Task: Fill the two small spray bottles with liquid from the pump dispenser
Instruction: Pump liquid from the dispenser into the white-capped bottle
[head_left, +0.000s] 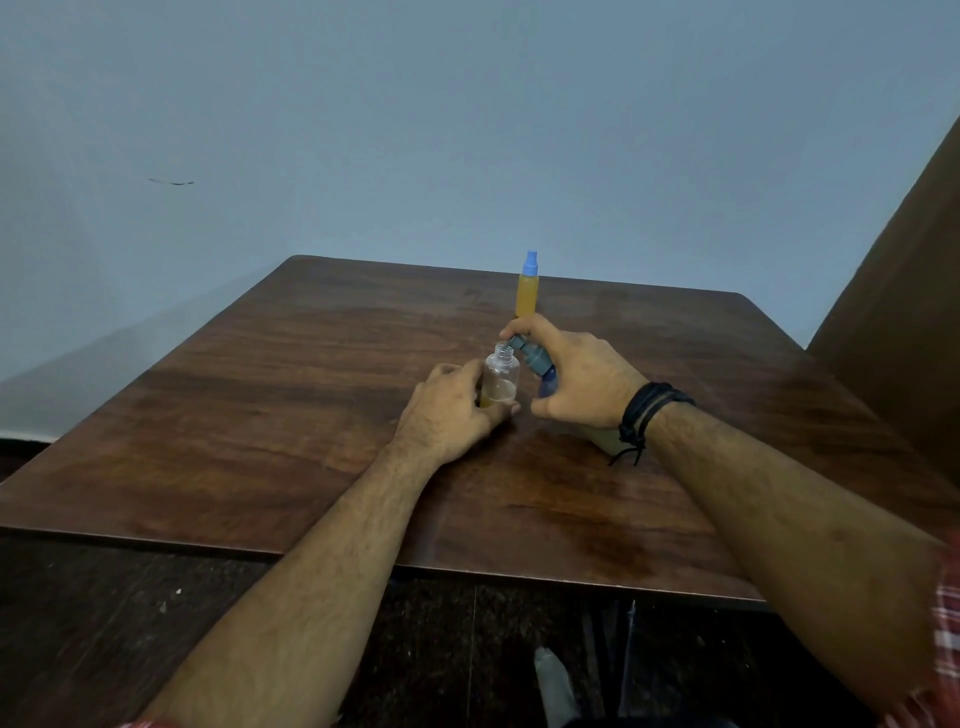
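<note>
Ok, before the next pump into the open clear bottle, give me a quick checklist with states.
1. Left hand steadies the small clear plastic bottle: ok.
2. Bottle neck uncapped: ok.
3. Grey pump dispenser nozzle at the neck: ok.
4. Right hand grips the dispenser: ok.
5. Fill level: low, room left: ok.
6. Orange-filled spray bottle with blue cap stands apart, behind: ok.
7. Liquid left in dispenser: cannot tell.
</note>
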